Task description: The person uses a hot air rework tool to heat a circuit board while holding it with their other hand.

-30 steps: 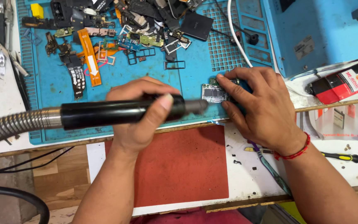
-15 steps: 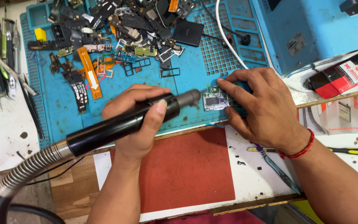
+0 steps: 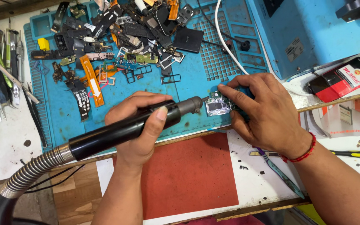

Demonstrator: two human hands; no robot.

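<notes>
My left hand (image 3: pixel 140 125) grips a black hot-air wand (image 3: pixel 126 128) with a ribbed metal hose (image 3: pixel 30 173) trailing to the lower left. Its metal nozzle (image 3: pixel 190 105) points right at a small circuit board (image 3: pixel 217 106) lying on the blue work mat (image 3: pixel 121 112). My right hand (image 3: pixel 263 112) presses its fingers onto the right side of that board and holds it flat. A red string band circles the right wrist.
A heap of phone parts, flex cables and metal frames (image 3: pixel 121 37) fills the mat's far half. Hand tools (image 3: pixel 1 75) lie at the left. A blue machine (image 3: pixel 313 29) stands at the right, with a red box (image 3: pixel 342 79), a white cable (image 3: pixel 226 37), a red pad (image 3: pixel 188 175) and a screwdriver (image 3: pixel 353 154).
The wand has tilted, its hose end dropping toward the lower left, while the nozzle stays by the board. My right hand keeps its hold on the board.
</notes>
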